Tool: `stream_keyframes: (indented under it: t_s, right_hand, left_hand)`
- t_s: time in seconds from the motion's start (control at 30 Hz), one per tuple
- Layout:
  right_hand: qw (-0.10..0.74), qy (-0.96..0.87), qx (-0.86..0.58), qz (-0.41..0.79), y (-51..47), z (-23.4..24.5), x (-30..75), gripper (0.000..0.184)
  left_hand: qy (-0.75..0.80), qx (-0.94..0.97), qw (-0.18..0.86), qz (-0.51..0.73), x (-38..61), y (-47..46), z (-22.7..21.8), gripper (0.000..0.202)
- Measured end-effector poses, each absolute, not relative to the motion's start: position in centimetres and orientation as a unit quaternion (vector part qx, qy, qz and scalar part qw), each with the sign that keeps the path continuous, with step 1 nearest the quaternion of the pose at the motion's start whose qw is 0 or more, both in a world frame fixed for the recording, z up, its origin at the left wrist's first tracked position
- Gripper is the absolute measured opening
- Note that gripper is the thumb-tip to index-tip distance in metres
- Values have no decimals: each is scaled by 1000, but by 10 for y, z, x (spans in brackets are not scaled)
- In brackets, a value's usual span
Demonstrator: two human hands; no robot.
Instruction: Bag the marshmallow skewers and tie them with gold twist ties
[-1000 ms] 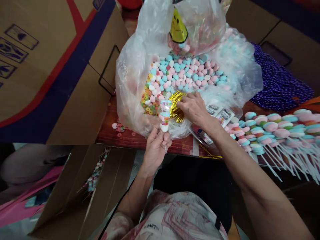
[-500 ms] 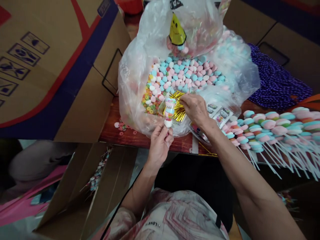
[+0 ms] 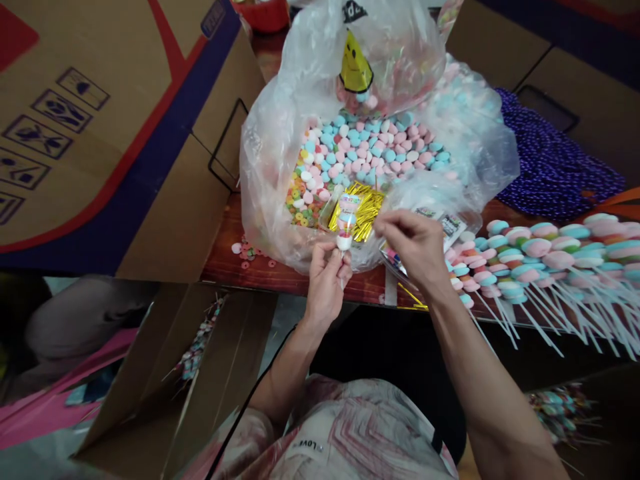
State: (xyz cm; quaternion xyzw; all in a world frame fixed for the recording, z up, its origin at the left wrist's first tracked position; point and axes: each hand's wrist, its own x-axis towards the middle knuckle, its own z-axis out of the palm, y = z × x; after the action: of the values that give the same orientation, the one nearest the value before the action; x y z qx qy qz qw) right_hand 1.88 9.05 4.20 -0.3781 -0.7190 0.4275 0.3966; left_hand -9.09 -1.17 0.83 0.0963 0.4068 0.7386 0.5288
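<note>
My left hand [image 3: 327, 283] is closed round the stick of a wrapped candy skewer [image 3: 345, 223], held upright at the table's near edge. Just behind it lies a bundle of gold twist ties [image 3: 363, 210] on the clear plastic. My right hand [image 3: 413, 243] hovers right of the skewer with thumb and fingers pinched together; what they hold is too small to name. A big clear plastic bag [image 3: 270, 153] beyond both hands is full of pink, blue and white candies [image 3: 370, 143], with coloured ring candies [image 3: 300, 207] at its left.
Rows of finished candy skewers [image 3: 540, 257] with white sticks lie on the wooden table [image 3: 225, 263] at right. A pile of purple beads [image 3: 555, 167] sits behind them. Large cardboard boxes [image 3: 100, 133] stand at left, and an open box [image 3: 200, 360] with skewers is below.
My right hand has lifted off the gold twist ties and drawn back toward me, fingers pinched. My left hand has stayed on the skewer.
</note>
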Motion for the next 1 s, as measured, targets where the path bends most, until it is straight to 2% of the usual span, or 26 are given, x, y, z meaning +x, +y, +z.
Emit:
stream_keyframes:
  t_s: [0.07, 0.13, 0.27, 0.5, 0.63, 0.77, 0.87, 0.93, 1.0]
  right_hand:
    - [358, -704, -354, 501, 66, 38, 30, 14]
    - [355, -677, -373, 525, 46, 30, 37, 19]
    - [382, -615, -435, 535, 32, 17, 46, 24]
    - [417, -593, -465, 508, 15, 9, 58, 19]
    - [437, -547, -450, 555, -1, 2, 67, 20]
    - [444, -566, -398, 570, -6, 2, 88, 26]
    - [413, -610, -361, 572, -5, 7, 105, 26]
    - [406, -640, -364, 541, -6, 8, 111, 24]
    - [416, -659, -392, 489, -10, 7, 112, 21]
  left_hand:
    - [414, 103, 540, 725, -87, -11, 8, 26]
    - [424, 118, 549, 711, -80, -12, 7, 23]
    - [463, 188, 541, 677, -67, -18, -1, 22]
    - [468, 251, 518, 671, -45, -20, -11, 24]
    - [422, 217, 591, 653, -40, -21, 2, 34]
    - [364, 175, 725, 557, -43, -25, 17, 33]
    - [323, 157, 799, 482, -43, -28, 21, 37]
    - [333, 174, 797, 473, -38, -30, 19, 39]
    - [377, 219, 743, 507, -30, -34, 13, 35]
